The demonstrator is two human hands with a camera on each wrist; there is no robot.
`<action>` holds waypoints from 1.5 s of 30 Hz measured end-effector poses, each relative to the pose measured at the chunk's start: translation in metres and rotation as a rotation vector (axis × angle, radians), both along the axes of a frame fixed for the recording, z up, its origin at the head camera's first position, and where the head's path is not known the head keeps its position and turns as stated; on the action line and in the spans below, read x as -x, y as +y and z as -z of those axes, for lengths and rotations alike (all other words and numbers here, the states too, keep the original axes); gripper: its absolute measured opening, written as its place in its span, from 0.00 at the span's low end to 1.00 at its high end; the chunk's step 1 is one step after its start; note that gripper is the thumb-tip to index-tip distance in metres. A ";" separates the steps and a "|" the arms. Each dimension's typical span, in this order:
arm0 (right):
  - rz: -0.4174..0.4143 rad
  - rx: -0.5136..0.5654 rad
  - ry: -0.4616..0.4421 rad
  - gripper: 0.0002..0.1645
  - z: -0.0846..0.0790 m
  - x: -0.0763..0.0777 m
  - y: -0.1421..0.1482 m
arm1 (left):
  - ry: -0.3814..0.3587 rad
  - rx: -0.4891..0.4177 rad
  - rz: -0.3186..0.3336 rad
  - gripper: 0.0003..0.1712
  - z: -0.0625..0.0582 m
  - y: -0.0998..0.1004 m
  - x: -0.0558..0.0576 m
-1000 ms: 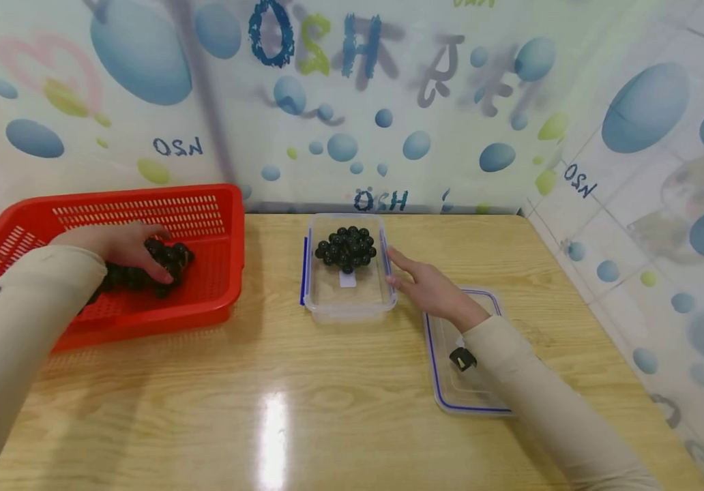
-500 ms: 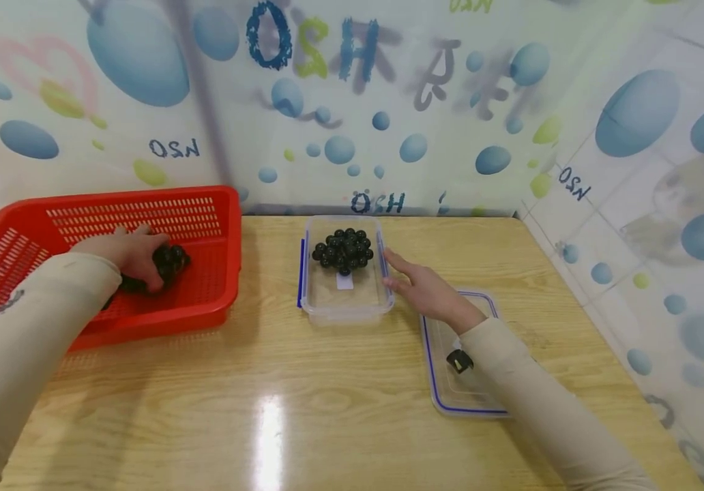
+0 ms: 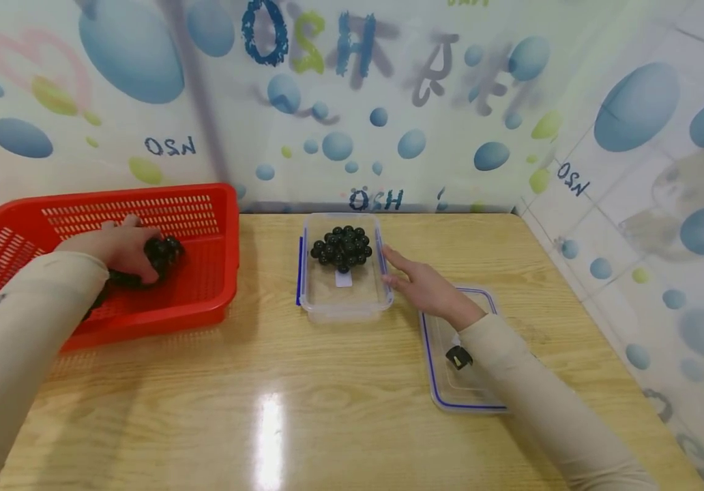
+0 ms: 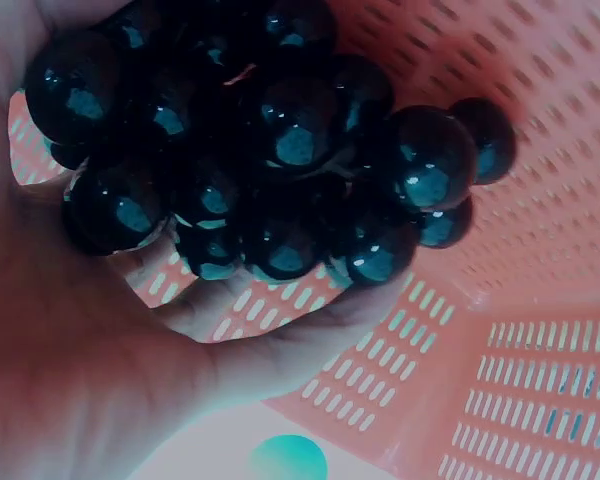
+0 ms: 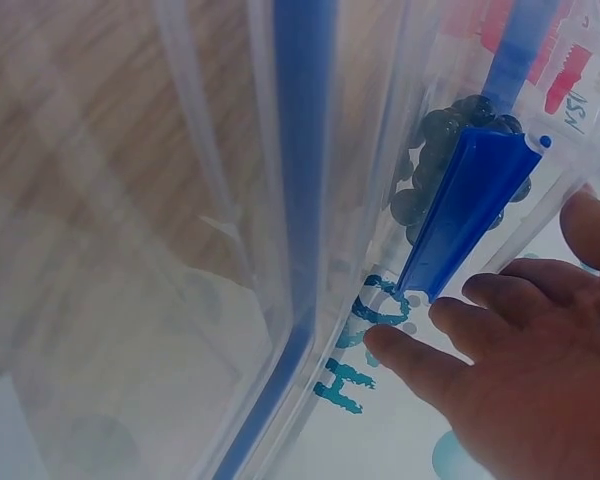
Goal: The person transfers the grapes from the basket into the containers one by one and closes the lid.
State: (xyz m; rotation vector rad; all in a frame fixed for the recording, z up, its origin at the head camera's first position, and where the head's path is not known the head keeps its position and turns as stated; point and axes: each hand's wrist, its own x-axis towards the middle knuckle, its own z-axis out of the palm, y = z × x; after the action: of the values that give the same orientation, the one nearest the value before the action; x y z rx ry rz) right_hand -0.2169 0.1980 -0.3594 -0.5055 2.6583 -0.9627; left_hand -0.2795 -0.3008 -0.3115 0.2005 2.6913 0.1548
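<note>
Head view, left hand (image 3: 120,247) half covers grapes (image 3: 164,251), basket (image 3: 204,300) edge cropped

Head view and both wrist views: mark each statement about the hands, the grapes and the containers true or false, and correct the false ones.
1. The left hand grips a bunch of dark grapes inside the red basket. True.
2. The clear container holds nothing. False: a second bunch of grapes lies at its far end.
3. The right hand rests with straight fingers against the clear container's right side. True.
4. The lid is snapped onto the clear container. False: it lies on the table, to the container's right, under the right forearm.
5. The red basket stands right of the clear container. False: it stands to its left.
</note>
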 end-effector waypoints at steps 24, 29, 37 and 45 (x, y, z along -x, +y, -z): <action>0.009 0.000 -0.007 0.37 0.002 -0.001 -0.001 | 0.290 -0.185 0.167 0.45 -0.076 0.055 -0.012; 0.001 -0.006 0.000 0.37 0.003 0.000 -0.001 | 0.309 -0.240 0.256 0.47 -0.092 0.091 -0.019; 0.007 -0.015 -0.002 0.38 0.003 0.000 0.000 | 0.303 -0.308 0.389 0.41 -0.097 0.146 -0.036; 0.006 -0.015 0.005 0.37 0.002 0.000 0.000 | 0.322 -0.346 0.470 0.39 -0.094 0.179 -0.038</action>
State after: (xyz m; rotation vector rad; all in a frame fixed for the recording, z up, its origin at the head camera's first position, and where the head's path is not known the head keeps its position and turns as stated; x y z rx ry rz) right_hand -0.2167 0.1976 -0.3617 -0.4980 2.6711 -0.9439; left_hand -0.2420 -0.1221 -0.2178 1.0296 2.8171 0.4756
